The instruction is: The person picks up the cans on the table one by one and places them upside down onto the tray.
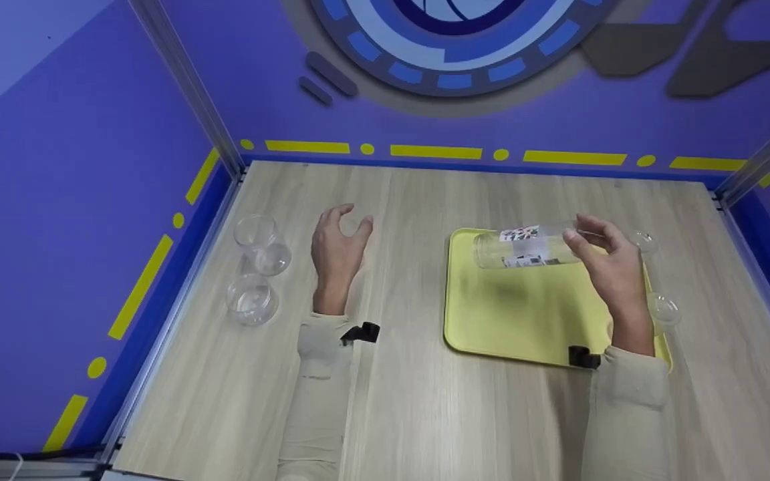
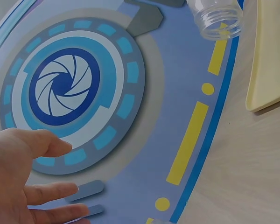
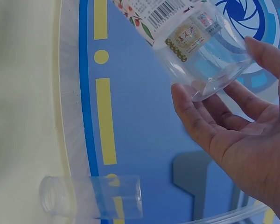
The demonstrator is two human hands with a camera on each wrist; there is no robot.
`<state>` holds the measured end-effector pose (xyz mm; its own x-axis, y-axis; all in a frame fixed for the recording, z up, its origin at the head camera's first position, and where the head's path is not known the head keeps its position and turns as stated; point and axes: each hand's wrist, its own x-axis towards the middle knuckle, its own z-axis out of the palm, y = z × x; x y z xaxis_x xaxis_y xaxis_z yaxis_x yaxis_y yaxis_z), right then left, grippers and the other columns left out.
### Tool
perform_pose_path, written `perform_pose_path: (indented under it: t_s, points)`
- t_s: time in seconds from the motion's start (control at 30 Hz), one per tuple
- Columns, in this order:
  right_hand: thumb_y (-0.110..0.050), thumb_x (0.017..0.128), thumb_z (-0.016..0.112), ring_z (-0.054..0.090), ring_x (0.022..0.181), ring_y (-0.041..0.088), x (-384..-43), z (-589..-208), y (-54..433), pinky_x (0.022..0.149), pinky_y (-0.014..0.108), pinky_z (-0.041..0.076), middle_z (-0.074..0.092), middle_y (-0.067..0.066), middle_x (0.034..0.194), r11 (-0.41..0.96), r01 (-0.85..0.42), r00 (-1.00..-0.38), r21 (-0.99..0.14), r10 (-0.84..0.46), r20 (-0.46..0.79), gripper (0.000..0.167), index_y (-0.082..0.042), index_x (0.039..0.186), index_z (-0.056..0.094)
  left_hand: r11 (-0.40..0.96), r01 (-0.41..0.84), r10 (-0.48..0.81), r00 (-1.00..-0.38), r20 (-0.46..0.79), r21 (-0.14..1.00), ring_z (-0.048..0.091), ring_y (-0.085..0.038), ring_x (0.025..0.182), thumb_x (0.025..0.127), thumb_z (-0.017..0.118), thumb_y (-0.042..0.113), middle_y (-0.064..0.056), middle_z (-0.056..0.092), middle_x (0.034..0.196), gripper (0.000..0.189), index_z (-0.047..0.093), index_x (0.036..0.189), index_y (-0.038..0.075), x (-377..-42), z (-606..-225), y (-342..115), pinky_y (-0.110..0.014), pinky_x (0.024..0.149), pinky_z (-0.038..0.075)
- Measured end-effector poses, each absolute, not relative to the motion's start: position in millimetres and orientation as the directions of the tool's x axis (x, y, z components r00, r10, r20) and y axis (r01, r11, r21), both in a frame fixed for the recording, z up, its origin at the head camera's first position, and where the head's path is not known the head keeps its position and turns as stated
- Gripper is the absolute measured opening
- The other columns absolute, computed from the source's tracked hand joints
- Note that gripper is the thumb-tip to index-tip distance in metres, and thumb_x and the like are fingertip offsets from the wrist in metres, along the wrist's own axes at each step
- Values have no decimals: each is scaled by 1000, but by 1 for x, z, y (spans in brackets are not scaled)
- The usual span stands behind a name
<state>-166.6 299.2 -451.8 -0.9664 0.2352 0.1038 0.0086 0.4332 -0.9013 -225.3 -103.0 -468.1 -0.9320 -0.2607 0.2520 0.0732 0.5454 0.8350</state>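
Note:
My right hand (image 1: 615, 267) grips a clear jar (image 1: 525, 248) by its base end, the thumb on one side and the fingers on the other. The jar is tipped on its side above the yellow tray (image 1: 512, 334), its mouth pointing left. A printed label (image 3: 154, 14) and a small gold sticker (image 3: 193, 38) show on its wall. In the left wrist view the jar's threaded mouth (image 2: 221, 25) has no lid on it. My left hand (image 1: 339, 250) hovers over the table left of the tray, thumb and fingers spread apart with nothing between them.
Several clear containers (image 1: 252, 299) stand on the table's left side. More clear ones (image 1: 664, 309) stand by the tray's right edge; one clear jar (image 3: 116, 197) shows there in the right wrist view. Blue-purple panels (image 1: 425, 127) wall the wooden table (image 1: 412, 401) at back and sides.

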Motion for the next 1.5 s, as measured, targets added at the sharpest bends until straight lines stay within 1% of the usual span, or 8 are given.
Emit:
perform_pose_path:
  t_s: [0.17,0.47,0.67,0.77,0.93,1.03,1.23,1.5]
  points:
    - [-45,103,70,55,134,26,-168,-449,301,102,34,44,61,14,146,472,6,-967,-882,227,115,64,-7,152,57,567,79,-245,-934,259,820,58,-34,134,97,75,33,-15,64,141,48,69,136,5,-228,-468,-107,-46,110,45]
    - [-44,103,70,56,132,27,-170,-446,303,95,23,45,62,14,144,517,-21,-966,-856,211,151,62,-6,151,58,600,62,-227,-943,245,797,55,-34,136,96,75,35,-15,61,146,53,67,139,4,-233,-471,-113,-48,109,46]
    - [-39,103,71,57,130,28,-174,-442,302,96,23,47,64,16,141,534,-60,-962,-844,196,192,58,-5,149,59,607,53,-227,-945,236,793,55,-37,135,95,76,33,-18,60,145,53,67,138,4,-234,-471,-113,-50,107,47]
    - [-38,103,71,57,131,29,-176,-438,302,100,28,49,63,16,142,546,-72,-962,-834,182,202,58,-4,149,59,619,52,-223,-945,239,783,55,-38,134,94,76,33,-19,61,144,54,67,138,3,-235,-471,-113,-51,107,47]
    - [-39,103,71,55,134,33,-178,-433,302,107,45,49,60,16,145,575,-86,-966,-813,153,210,60,-4,150,58,643,52,-215,-945,245,764,55,-39,132,94,77,32,-20,60,143,56,66,140,3,-237,-471,-114,-52,106,47]
    - [-39,103,71,53,136,35,-180,-432,303,108,52,48,58,17,146,596,-91,-967,-798,139,214,61,-3,150,57,655,42,-213,-948,237,755,54,-38,133,94,77,33,-19,60,144,57,65,141,3,-238,-472,-114,-52,106,47]
    - [-38,104,71,51,137,39,-183,-431,304,107,56,48,55,21,146,626,-87,-973,-775,114,202,62,-1,151,55,677,22,-210,-952,222,736,53,-38,133,94,78,33,-20,58,146,59,64,142,3,-241,-475,-115,-53,105,48]
    - [-37,105,69,53,130,51,-189,-430,306,102,65,46,51,30,144,684,-92,-978,-724,73,193,63,2,152,53,701,0,-203,-959,199,714,52,-39,134,93,78,32,-21,56,148,61,62,144,2,-245,-477,-118,-53,104,48]
